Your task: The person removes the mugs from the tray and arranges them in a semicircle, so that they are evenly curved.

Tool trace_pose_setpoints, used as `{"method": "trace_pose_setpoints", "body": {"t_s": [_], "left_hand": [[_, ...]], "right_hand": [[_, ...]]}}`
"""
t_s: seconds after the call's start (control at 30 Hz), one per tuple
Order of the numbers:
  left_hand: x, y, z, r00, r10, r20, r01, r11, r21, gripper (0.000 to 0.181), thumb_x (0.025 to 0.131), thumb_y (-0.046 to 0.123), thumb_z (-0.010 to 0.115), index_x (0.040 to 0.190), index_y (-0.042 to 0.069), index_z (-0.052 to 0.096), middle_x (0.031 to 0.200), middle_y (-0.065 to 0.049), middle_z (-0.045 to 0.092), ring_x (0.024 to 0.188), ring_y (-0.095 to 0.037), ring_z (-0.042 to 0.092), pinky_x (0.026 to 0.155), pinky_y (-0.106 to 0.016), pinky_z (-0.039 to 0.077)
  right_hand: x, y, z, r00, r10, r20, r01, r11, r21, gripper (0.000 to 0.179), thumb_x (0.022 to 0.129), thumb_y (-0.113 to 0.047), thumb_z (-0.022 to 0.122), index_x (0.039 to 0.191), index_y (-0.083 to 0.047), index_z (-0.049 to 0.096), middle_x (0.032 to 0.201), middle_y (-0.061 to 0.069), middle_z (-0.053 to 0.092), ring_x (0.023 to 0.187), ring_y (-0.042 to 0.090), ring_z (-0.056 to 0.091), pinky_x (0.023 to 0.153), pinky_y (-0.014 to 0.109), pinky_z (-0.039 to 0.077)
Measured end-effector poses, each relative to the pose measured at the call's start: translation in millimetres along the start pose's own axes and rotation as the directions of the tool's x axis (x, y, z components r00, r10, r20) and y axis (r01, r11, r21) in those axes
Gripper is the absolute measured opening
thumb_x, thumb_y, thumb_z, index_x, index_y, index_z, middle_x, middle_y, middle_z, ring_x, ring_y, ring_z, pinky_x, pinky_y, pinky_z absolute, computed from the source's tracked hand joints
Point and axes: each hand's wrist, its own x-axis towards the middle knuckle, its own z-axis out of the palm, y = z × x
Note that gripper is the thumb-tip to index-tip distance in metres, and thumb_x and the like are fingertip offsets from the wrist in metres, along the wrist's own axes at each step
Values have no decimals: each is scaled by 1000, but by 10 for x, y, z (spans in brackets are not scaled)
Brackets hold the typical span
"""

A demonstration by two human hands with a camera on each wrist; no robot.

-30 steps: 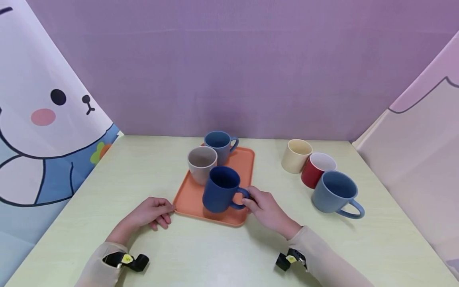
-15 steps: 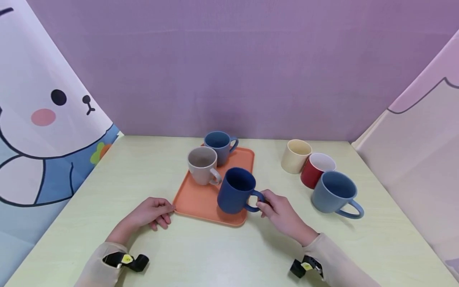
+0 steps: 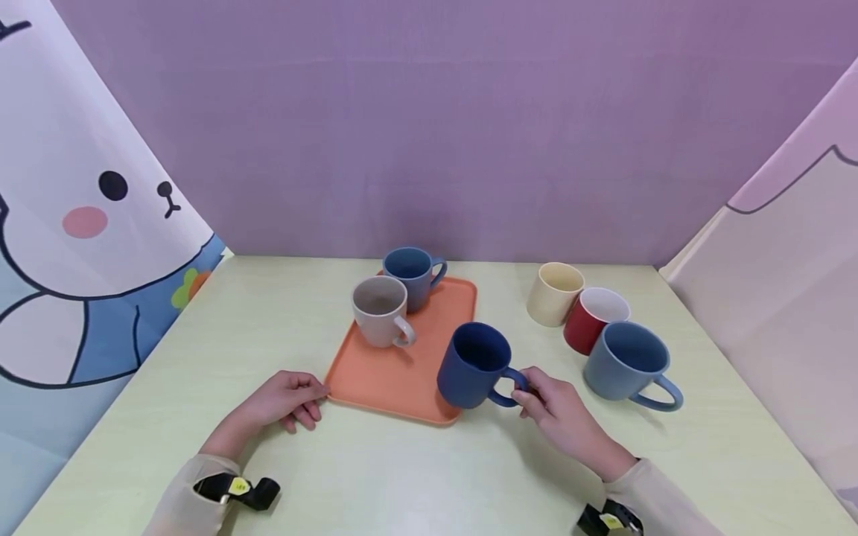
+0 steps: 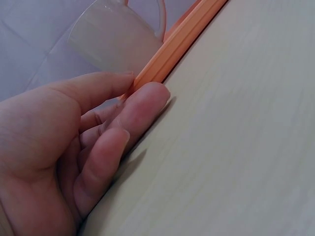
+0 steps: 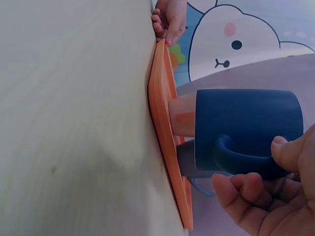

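Observation:
My right hand (image 3: 564,413) pinches the handle of a dark blue mug (image 3: 472,366) between thumb and fingers. In the right wrist view the mug (image 5: 248,130) hangs raised above the tray's level. In the head view it overlaps the right front edge of the orange tray (image 3: 375,380). My left hand (image 3: 284,402) pinches the tray's front left corner; the left wrist view shows thumb and fingertip at the tray rim (image 4: 170,51). A light grey mug (image 3: 380,313) and a slate-blue mug (image 3: 412,279) stand upright on the tray's far left part.
Right of the tray stand a cream cup (image 3: 555,294), a red cup with white inside (image 3: 593,320) and a large grey-blue mug (image 3: 626,361), close together. A purple backdrop (image 3: 429,134) rises behind the pale table (image 3: 268,320), with printed cloths at both sides.
My right hand has carried the dark blue mug rightward, from over the tray's middle to its right front edge. The grey mug's handle has come into sight. My left hand stays at the corner.

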Motion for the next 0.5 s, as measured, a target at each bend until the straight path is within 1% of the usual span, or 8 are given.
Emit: {"method": "trace_pose_setpoints", "body": {"t_s": [0.2,0.4,0.5], "left_hand": [[-11,0,5,1000,-4,-4,4,1000,-2,30,101,29,60,94,0,65,73,-6,68,63,-16,69,47,-26,50],[-14,16,12,1000,1,1,-1,1000,-2,31,101,29,60,94,0,65,73,-6,69,64,-17,69,48,-27,51],[-11,19,6,1000,0,2,0,1000,0,31,101,30,60,94,0,66,73,-6,69,64,-17,69,48,-27,51]], "right_hand": [[-121,38,-88,1000,8,-30,-9,999,-44,7,97,-3,63,97,-9,58,76,0,61,68,9,56,58,26,47],[-252,85,-185,997,49,-55,-54,995,-83,9,96,-2,64,98,-9,58,73,-5,58,68,8,56,57,26,46],[-312,122,-228,995,39,-88,-48,994,-101,11,94,-1,65,98,-9,58,73,-7,56,66,9,58,56,26,46]]}}
